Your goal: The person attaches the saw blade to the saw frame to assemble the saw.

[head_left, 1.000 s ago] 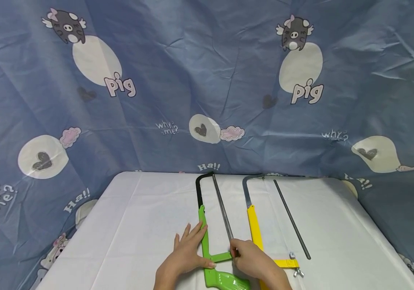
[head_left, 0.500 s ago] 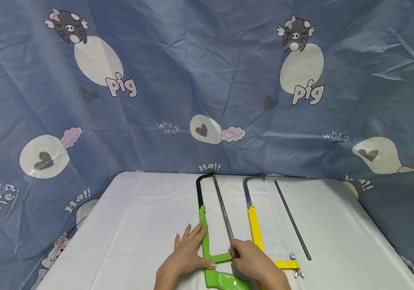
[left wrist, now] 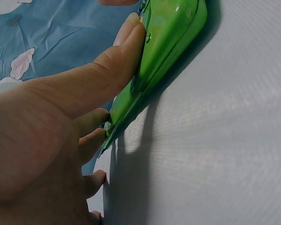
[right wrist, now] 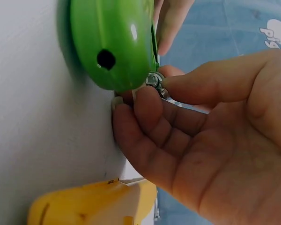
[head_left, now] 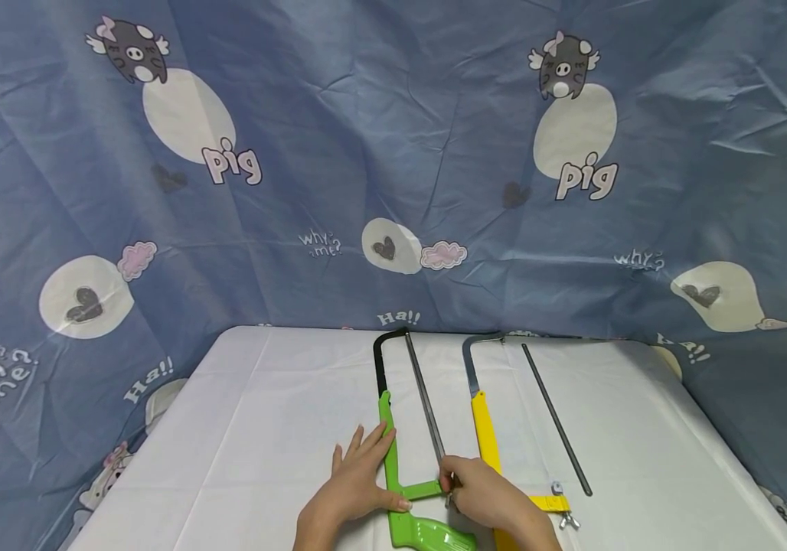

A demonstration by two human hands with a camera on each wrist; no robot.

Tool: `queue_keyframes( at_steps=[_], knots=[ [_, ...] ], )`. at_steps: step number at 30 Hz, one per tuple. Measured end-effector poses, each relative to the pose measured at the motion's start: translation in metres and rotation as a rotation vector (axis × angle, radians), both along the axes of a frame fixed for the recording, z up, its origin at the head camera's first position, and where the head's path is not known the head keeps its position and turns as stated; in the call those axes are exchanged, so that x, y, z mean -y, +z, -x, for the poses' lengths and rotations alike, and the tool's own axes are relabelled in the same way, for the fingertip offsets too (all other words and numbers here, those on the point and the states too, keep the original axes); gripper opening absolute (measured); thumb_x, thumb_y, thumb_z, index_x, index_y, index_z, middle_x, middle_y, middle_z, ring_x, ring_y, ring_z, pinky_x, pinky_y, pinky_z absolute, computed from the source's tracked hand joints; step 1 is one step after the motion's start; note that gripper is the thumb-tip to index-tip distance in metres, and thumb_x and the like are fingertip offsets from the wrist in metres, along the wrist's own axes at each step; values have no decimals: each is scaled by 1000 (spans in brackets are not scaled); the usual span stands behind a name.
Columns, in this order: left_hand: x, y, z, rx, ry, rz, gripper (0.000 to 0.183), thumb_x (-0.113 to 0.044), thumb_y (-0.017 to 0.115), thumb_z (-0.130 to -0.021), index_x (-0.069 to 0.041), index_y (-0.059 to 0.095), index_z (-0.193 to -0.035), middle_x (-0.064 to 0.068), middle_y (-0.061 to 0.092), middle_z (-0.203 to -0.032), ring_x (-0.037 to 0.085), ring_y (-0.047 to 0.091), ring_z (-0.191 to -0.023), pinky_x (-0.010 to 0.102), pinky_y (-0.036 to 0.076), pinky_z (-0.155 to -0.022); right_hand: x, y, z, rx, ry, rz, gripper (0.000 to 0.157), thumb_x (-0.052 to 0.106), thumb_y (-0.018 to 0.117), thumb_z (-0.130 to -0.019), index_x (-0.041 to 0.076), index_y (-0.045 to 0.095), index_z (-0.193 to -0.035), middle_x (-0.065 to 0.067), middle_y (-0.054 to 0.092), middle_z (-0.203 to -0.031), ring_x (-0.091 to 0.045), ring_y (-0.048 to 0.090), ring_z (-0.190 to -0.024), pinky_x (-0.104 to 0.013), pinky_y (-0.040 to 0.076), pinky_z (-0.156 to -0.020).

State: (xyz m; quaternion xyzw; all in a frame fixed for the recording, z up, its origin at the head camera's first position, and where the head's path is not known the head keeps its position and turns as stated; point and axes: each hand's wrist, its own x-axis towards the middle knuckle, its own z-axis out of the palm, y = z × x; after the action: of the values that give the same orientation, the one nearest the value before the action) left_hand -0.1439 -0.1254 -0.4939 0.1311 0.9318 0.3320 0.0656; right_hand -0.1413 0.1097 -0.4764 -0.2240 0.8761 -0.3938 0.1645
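A green hacksaw (head_left: 391, 459) with a black front bow lies on the white table, its grey blade (head_left: 424, 398) running from the bow's tip to the short green arm. My left hand (head_left: 352, 486) rests on the frame, fingers spread; in the left wrist view its thumb (left wrist: 117, 61) presses against the green body. My right hand (head_left: 479, 490) is at the end of the short arm. There its thumb and fingers pinch a small metal wing nut (right wrist: 165, 93), partly hidden by the fingers, beside the green handle (right wrist: 112, 42) in the right wrist view.
Right of the green saw lies a yellow hacksaw (head_left: 484, 428), partly under my right forearm, with its own wing nut (head_left: 569, 520). A loose dark blade (head_left: 559, 425) lies farther right. Behind the white table (head_left: 262, 428) hangs a blue printed cloth (head_left: 393, 153).
My right hand has shifted slightly right and its fingers have turned a little, so a metal end shows below the short green arm. The left hand keeps its place on the frame.
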Motion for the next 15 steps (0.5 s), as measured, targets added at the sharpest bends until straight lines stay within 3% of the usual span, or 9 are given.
queue_keyframes(
  at_steps=[15],
  knots=[
    [0, -1, 1, -3, 0, 5, 114, -53, 89, -59, -10, 41, -152, 12, 30, -163, 52, 15, -150, 83, 4, -108, -1, 0, 0, -10, 4, 10, 32, -17, 47, -74, 12, 60, -82, 7, 43, -63, -6, 38, -54, -20, 31, -48]
  ],
)
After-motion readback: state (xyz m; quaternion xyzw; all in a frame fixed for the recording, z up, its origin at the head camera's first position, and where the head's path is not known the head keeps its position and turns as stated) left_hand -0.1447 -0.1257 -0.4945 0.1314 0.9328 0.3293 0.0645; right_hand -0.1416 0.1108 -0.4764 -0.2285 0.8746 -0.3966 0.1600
